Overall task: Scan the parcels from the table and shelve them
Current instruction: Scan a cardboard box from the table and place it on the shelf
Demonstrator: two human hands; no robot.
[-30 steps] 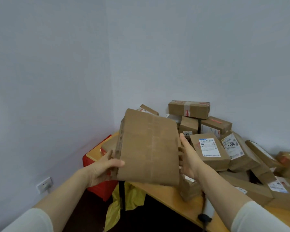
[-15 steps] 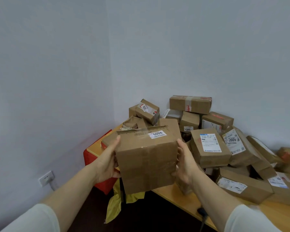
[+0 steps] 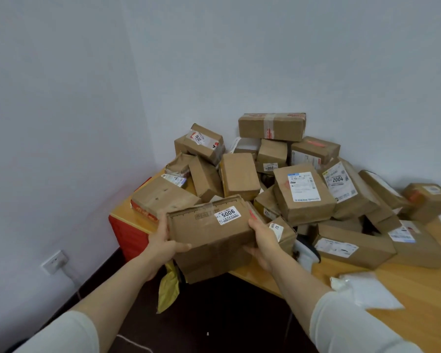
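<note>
left fingers (image 3: 182, 247): thumb curled over the front face of the box (image 3: 209, 243), the rest tucked behind its left end where i can't see them
right fingers (image 3: 253, 222): thumb up by the top right corner, the others wrapped under the lower right edge
left hand (image 3: 163, 240): clamped on the left end of the box
right hand (image 3: 264, 240): clamped on the right end, so it's a proper two-handed grip
sleeves: white, one on each forearm, low in the shot
box: brown cardboard, pretty crumpled, long side running left to right, top face tipped toward the camera
sticker (image 3: 227, 215): white, on the top face near the right end, reads 5006
where it is: at the near left edge of the bench (image 3: 418, 289), lower part hanging out past the edge over the dark floor; can't tell if it's touching the wood
pile (image 3: 303, 194): loads of brown parcels heaped behind it, back into the corner of the walls
2004 parcel (image 3: 346, 189): tilted, right of the middle of the heap
taped parcel (image 3: 271, 126): long one lying on top at the back
plastic bag (image 3: 367, 289): white, flat on the bench near the right forearm
red thing (image 3: 127, 238): at the bench's left end, no idea what it is
yellow bag (image 3: 168, 286): hanging below the box
socket (image 3: 54, 261): low on the left wall
</note>
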